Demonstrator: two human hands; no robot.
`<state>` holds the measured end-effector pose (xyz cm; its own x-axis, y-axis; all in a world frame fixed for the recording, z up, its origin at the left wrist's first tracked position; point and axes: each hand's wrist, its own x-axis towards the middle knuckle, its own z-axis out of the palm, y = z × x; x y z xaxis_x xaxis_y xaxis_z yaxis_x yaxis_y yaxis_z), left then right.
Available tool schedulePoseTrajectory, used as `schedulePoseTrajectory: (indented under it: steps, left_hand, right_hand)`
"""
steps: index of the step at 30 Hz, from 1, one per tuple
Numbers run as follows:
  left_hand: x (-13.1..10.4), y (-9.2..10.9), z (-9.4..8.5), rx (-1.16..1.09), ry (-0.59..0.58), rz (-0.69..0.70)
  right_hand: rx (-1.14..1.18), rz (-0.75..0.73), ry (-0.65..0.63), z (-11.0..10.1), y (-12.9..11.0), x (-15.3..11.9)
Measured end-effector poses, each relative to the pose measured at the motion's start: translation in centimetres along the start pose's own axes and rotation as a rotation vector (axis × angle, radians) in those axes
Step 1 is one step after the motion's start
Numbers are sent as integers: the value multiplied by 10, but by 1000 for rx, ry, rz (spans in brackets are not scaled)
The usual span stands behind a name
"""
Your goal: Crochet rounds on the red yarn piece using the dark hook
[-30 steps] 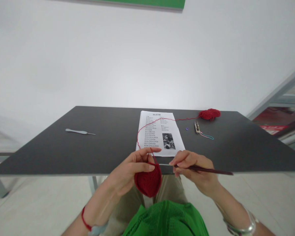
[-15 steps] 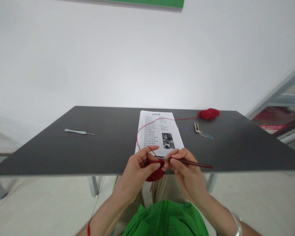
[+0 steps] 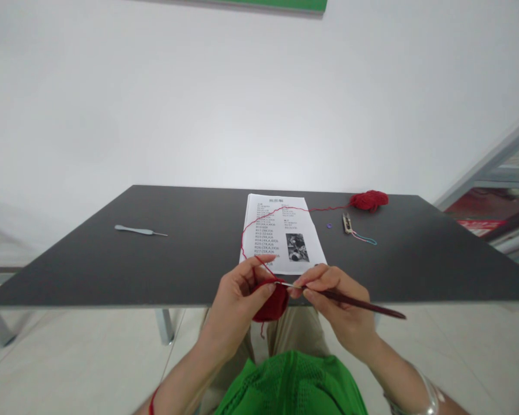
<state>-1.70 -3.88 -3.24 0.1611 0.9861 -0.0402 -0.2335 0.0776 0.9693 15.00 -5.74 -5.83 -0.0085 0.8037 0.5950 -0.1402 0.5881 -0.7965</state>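
Observation:
My left hand (image 3: pixel 237 300) pinches a small red crocheted piece (image 3: pixel 271 304) just below the near edge of the dark table (image 3: pixel 112 265). A strand of red yarn (image 3: pixel 259 222) runs over my left forefinger, across the printed pattern sheet (image 3: pixel 282 233), to the red yarn ball (image 3: pixel 369 200) at the far right. My right hand (image 3: pixel 339 302) grips a dark red crochet hook (image 3: pixel 354 301), whose metal tip touches the top of the red piece.
A second, pale grey crochet hook (image 3: pixel 139 231) lies on the table's left part. Small thread snips (image 3: pixel 347 223) with a coloured cord and a tiny purple ring (image 3: pixel 328 226) lie right of the sheet. White wall behind; a metal frame (image 3: pixel 488 164) stands at right.
The red piece, hanging flat a second ago, is now bunched higher under my left thumb. My right hand moved in toward it, then drew the hook slightly back to the right.

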Motion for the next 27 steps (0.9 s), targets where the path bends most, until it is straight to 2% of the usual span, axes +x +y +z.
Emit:
schedulePoseTrajectory:
  steps: [7,13,18,20,24,26,27]
  left_hand:
    - [-2,-5,5,50,88,55]
    - [-1,-12,5,163,127,102]
    - [-5,-12,8,90,102,3]
    - [-5,-11,7,-14,72,-63]
    - [-1,-10,4,-207,-25,-200]
    - [0,-11,4,-243,-38,-237]
    - [1,-12,4,-242,-24,-234]
  right_hand:
    - [-423,-232,47,13,-11,-7]
    - [-487,-253,119,21,-5,-15]
    - [-523,-320,32,20,12,-17]
    - [-549,-412,-35,14,17,-11]
    - [-755,-796,-260,1,20,3]
    - [-879,-919,-300,-1,20,5]
    - [-927,-930,-291,0,21,3]
